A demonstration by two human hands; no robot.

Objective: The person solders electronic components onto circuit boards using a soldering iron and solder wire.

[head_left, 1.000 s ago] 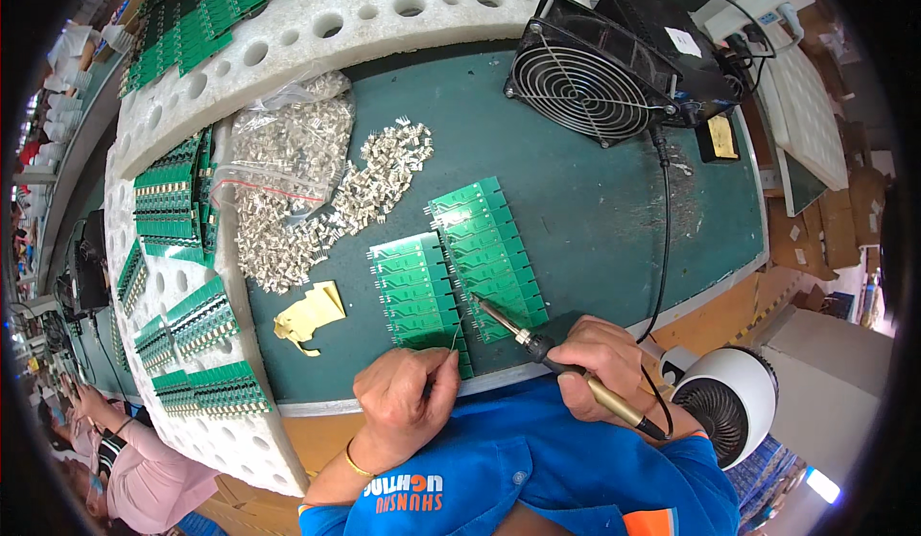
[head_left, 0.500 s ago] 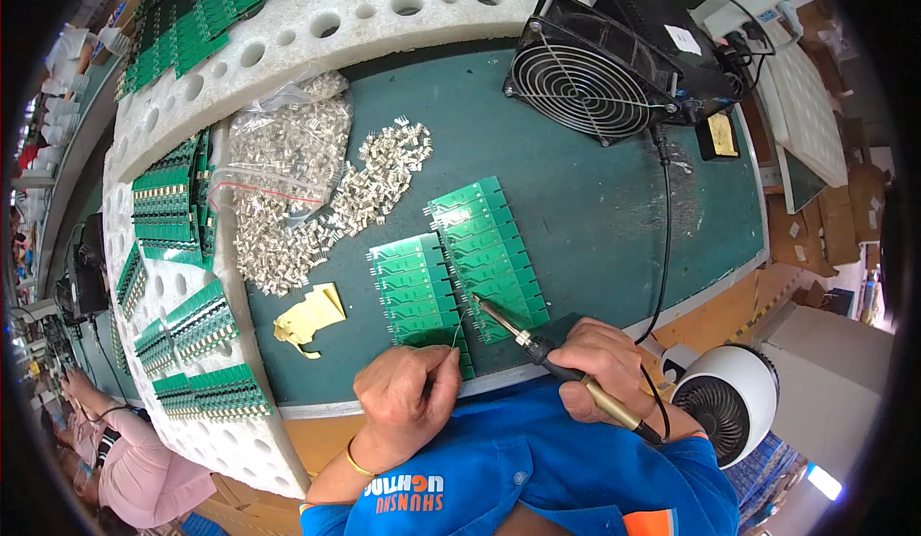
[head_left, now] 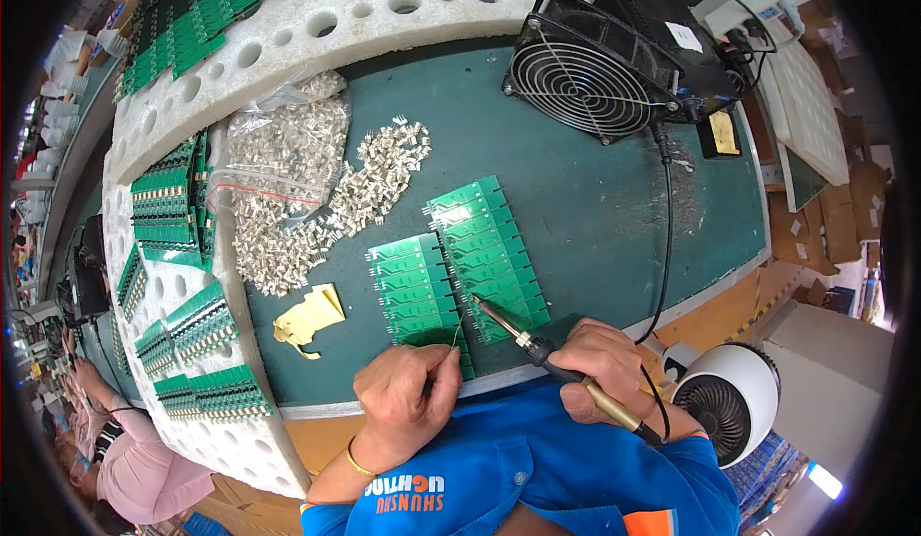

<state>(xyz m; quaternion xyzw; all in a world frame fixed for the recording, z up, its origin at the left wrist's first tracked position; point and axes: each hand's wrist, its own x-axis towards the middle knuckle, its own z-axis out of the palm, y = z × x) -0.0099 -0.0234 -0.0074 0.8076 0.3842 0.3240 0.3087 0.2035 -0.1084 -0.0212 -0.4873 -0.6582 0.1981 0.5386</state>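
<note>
My right hand (head_left: 602,368) is wrapped round a soldering iron (head_left: 539,352), its tip resting at the left edge of the right-hand green circuit board panel (head_left: 489,258). Between the thumb and forefinger of my left hand (head_left: 408,392) is a thin strand of solder wire (head_left: 458,333), pointing up toward that same edge. Just beside it, a second green circuit board panel (head_left: 414,291) lies to the left, its lower end partly behind my left hand. Small pale connectors stand along the left edges of both panels.
A heap of small connectors (head_left: 379,176) lies beside an open plastic bag (head_left: 293,148) of them. White foam (head_left: 173,296) carries finished-looking boards (head_left: 197,330). A yellow scrap (head_left: 309,320), black fan (head_left: 585,85), sponge holder (head_left: 718,136) and iron's cable (head_left: 669,229) surround the work. Another person (head_left: 144,469) sits at left.
My hands, the soldering iron and the panels stay almost exactly in place. At far left, the other person's arm has shifted slightly.
</note>
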